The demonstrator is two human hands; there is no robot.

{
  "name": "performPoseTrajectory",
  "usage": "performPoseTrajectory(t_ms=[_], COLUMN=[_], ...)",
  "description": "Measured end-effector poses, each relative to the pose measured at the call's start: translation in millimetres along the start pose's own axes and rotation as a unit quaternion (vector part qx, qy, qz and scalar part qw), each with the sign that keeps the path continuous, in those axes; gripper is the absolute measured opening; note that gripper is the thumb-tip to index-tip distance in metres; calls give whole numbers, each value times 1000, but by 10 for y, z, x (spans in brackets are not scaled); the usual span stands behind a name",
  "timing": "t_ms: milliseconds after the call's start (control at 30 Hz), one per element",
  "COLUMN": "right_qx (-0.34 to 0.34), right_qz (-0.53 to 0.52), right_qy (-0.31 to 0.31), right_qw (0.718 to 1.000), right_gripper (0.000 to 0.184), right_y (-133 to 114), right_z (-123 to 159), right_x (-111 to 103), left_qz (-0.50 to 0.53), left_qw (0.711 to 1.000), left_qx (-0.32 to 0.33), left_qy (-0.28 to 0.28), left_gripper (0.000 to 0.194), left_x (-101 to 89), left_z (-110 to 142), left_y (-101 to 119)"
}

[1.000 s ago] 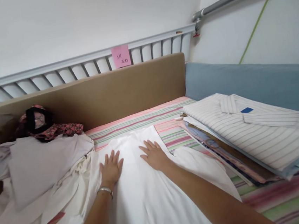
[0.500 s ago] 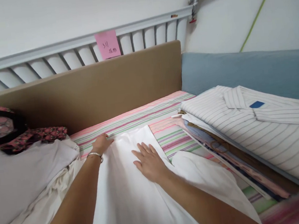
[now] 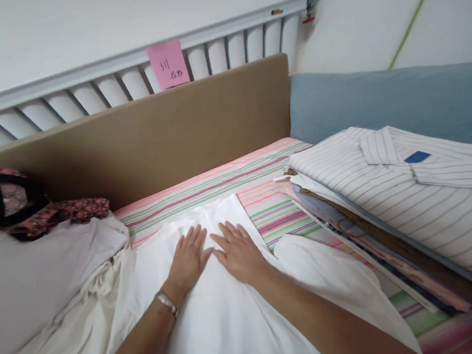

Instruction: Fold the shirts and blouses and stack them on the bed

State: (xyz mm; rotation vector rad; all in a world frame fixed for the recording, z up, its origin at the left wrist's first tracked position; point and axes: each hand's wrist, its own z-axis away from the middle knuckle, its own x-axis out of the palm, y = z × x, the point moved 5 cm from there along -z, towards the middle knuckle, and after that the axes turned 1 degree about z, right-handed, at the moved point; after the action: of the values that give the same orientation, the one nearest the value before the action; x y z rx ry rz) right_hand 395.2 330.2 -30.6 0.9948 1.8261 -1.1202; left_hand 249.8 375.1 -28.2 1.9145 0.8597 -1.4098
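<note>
A white garment [image 3: 219, 312] lies spread over a striped bed sheet [image 3: 215, 179], its top edge toward the headboard. Flat on the cloth rests my left hand [image 3: 188, 256], fingers apart, with a silver bracelet [image 3: 167, 303] on the wrist. Beside it, my right hand [image 3: 240, 254] also lies palm down with spread fingers. The two thumbs nearly touch. Neither hand grips anything. A loose part of white cloth [image 3: 325, 279] bulges out to the right of my right hand. The garment's lower end runs out of view.
At right stands a stack of folded clothes, topped by a striped shirt [image 3: 388, 195]. Pale crumpled clothes [image 3: 42, 290] and a dark floral garment [image 3: 47, 212] lie at left. A brown headboard [image 3: 197, 125] and a blue padded panel [image 3: 378, 96] border the bed; a pink note [image 3: 169, 66] hangs on the radiator.
My left hand has let go of the garment's upper left edge and moved right, lying flat next to my right hand. The garment's left side now spreads wider to the left.
</note>
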Motion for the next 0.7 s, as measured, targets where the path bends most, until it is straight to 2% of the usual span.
performPoseTrajectory(t_ms=[67, 200, 400, 533, 633, 700], right_qx=[1, 6, -5, -5, -1, 3], right_qz=[5, 9, 24, 31, 28, 24], right_qy=[-2, -15, -16, -10, -10, -11], right_qw=[1000, 1000, 1000, 999, 1000, 1000], right_gripper=[44, 44, 44, 44, 43, 43], right_y=[-4, -1, 7, 9, 9, 11], right_z=[-2, -10, -12, -9, -11, -14], right_x=[-4, 8, 29, 35, 43, 45], left_qz=[-15, -10, 35, 30, 5, -6], left_qw=[998, 989, 982, 978, 961, 941], left_qx=[-55, -140, -177, -202, -276, -337], left_qy=[-26, -49, -59, -35, -8, -31], left_gripper=[58, 64, 60, 48, 43, 38], left_x=[47, 77, 124, -77, -329, -428], left_z=[-24, -240, -400, -401, -404, -428], left_y=[-68, -308, -405, -500, -763, -980])
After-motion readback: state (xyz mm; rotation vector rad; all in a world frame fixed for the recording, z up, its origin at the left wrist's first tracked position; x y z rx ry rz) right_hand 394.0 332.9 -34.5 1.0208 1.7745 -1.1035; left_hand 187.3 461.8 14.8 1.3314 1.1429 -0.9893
